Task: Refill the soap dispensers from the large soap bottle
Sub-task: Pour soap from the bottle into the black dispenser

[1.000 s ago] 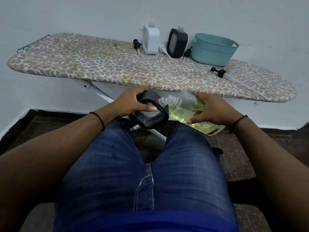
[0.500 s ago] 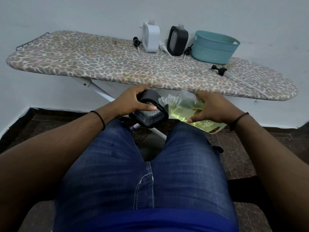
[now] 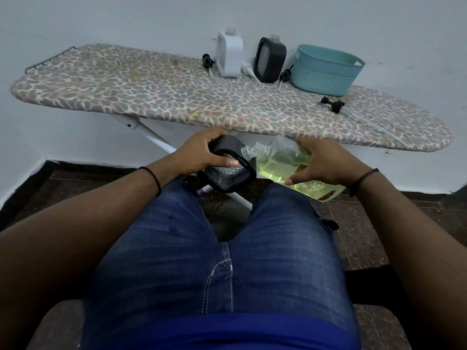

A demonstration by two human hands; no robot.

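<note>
So the whole thing hinges on two necks lining up. The left hand (image 3: 202,154) has its grip wrapped around a black soap dispenser (image 3: 228,170), thumb laid across the ribbed clear front. The right hand (image 3: 321,162) has its grip curled over the large soap bottle (image 3: 283,165), fingers closed around its body. Both are held over the lap, just below the near edge of the ironing board (image 3: 177,102), not resting on it.

The bottle lies nearly on its side, long axis running right to left, threaded mouth pointing left and a little up. That mouth sits right at the dispenser's clear neck; they look like they touch or nearly touch, I can't tell which. The yellow soap is pooled in the low, right-hand part of the bottle and I don't see a stream at the mouth, so I'd guess the bottle's base needs to come up more.

Room-wise: the board edge is just above the hands, knees right below, so tipping has to happen in that gap. Spill risk is onto the jeans.

Up on the board, well apart from the hands, stand a white dispenser (image 3: 229,55) and another black dispenser (image 3: 270,60), pump heads lying beside them, plus a teal basket (image 3: 326,72).
</note>
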